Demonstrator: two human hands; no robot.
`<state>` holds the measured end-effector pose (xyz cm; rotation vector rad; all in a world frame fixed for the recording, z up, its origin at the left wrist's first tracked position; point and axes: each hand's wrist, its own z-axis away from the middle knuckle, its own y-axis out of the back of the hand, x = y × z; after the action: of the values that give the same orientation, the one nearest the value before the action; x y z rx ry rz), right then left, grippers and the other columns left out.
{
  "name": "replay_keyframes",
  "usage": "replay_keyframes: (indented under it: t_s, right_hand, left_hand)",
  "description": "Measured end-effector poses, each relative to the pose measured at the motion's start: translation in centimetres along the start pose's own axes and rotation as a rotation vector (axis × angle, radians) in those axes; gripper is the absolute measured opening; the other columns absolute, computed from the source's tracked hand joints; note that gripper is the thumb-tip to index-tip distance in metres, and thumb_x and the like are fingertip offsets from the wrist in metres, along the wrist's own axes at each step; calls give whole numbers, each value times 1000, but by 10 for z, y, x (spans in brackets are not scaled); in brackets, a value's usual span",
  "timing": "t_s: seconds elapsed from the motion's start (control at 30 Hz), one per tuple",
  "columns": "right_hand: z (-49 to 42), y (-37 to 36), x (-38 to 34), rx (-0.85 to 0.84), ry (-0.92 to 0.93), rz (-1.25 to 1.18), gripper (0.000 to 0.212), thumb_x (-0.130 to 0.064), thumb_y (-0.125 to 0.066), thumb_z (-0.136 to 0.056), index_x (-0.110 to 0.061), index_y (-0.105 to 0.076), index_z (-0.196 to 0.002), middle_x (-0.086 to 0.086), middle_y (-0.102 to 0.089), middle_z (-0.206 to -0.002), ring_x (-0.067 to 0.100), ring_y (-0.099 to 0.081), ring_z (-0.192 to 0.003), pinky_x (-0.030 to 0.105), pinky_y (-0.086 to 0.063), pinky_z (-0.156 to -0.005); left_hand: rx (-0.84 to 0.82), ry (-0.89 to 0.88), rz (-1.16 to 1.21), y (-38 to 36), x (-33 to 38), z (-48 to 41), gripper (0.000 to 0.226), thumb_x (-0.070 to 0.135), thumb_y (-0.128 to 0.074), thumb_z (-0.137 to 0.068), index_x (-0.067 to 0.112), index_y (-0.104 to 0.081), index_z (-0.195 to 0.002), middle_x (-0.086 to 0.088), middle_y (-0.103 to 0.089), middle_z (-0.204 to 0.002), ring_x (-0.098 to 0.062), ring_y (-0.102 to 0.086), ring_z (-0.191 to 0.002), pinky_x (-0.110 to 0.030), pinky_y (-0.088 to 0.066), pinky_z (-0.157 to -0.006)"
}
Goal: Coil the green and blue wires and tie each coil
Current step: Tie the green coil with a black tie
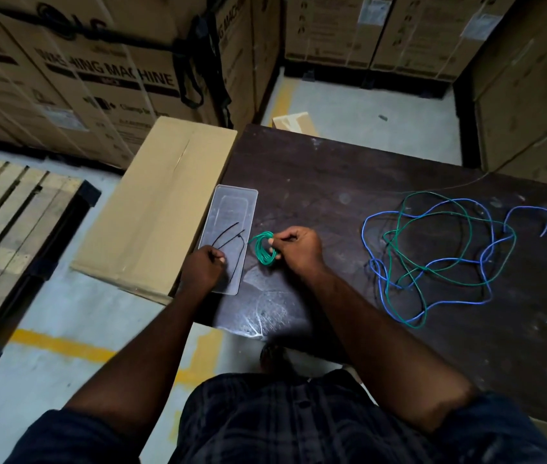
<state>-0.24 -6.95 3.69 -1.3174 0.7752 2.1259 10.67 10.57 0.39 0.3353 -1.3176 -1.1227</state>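
Note:
A small green wire coil sits just above the dark table, pinched at its right side by my right hand. My left hand is over a clear plastic tray at the table's left edge, fingers curled on a black cable tie. Other black ties lie in the tray. To the right, a loose green wire and a loose blue wire lie tangled together on the table.
The dark wooden table has a long cardboard box against its left side. Stacked washing-machine cartons stand behind and to the right. A wooden pallet lies on the floor at left.

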Motion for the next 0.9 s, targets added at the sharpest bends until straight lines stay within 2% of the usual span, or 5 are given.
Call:
replay_keyframes:
  t_s: [0.1,0.27,0.43,0.6,0.9]
  right_hand:
    - [0,-2,0,-7,2,0,15,0,-76,-73,-12,-68,-68,7,-66,-61,6,-54,-38,18,-44,-42]
    - [4,-2,0,-16,2,1,7,-1,-77,-73,-2,-71,-74,6,-66,-60,5,-54,-38,17,-43,-41]
    - [8,1,-1,-16,-16,-7,7,0,-77,-73,-3,-70,-73,6,-65,-59,4,-54,-37,15,-42,-40]
    - [8,5,3,-14,-24,-12,26,0,-78,-71,-18,-65,-58,6,-68,-63,9,-58,-43,19,-46,-43]
    - [16,16,5,-13,-17,-36,16,-1,-79,-70,-11,-68,-65,9,-66,-60,8,-56,-40,17,-43,-41]
  left_hand:
    - [-40,6,-19,-4,-4,-1,8,22,-68,-79,18,-72,-85,-3,-74,-90,-21,-68,-89,-19,-43,-75]
    - [-79,17,-49,-15,3,2,9,29,-70,-77,20,-67,-76,0,-72,-81,-19,-67,-78,-27,-54,-74]
    - [-58,47,-75,-27,12,-5,15,31,-70,-78,22,-60,-71,-2,-70,-82,-24,-66,-82,-28,-52,-71]
    - [-21,4,-176,-32,21,-10,18,35,-65,-82,17,-61,-79,-6,-69,-85,-29,-66,-86,-37,-56,-74]
    - [-17,-75,-238,-29,23,-9,13,27,-62,-83,16,-61,-88,-11,-67,-93,-32,-65,-91,-39,-54,-77]
